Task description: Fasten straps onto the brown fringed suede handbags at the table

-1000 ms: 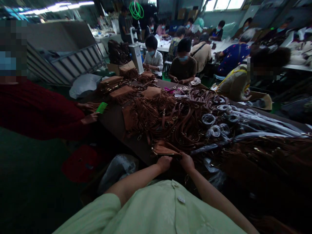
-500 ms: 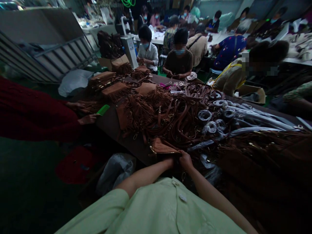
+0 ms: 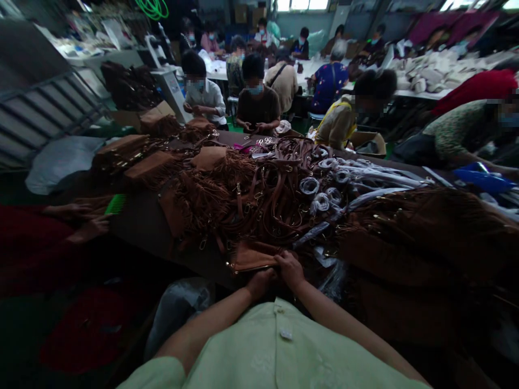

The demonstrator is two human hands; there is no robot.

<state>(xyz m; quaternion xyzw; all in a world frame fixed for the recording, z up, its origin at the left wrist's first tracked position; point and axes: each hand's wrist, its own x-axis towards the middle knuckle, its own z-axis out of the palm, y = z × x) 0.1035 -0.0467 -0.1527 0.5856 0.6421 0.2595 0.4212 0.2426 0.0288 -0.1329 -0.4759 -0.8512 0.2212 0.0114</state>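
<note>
A brown suede bag [image 3: 252, 256] with a gold-toned zip along its near edge lies in front of me at the table's edge. My right hand [image 3: 290, 268] is closed on the bag's right end, by the zip. Just below the zip, my left hand [image 3: 261, 282] is closed at the bag's near side, its fingertips partly hidden. Beyond the bag lies a tangle of brown straps [image 3: 279, 202] with metal clips. To their left are fringed brown bags [image 3: 198, 197].
Clear-wrapped straps [image 3: 365, 181] and a dark heap of fringed bags [image 3: 421, 232] lie to the right. At left, a co-worker's hands [image 3: 91, 227] hold a green comb [image 3: 115, 204]. A plastic bag [image 3: 178, 305] is below the table edge. Several people sit across the table.
The view has turned right and up, so things sit further left. Both hands keep hold of the bag, and my left hand shows more plainly below it.
</note>
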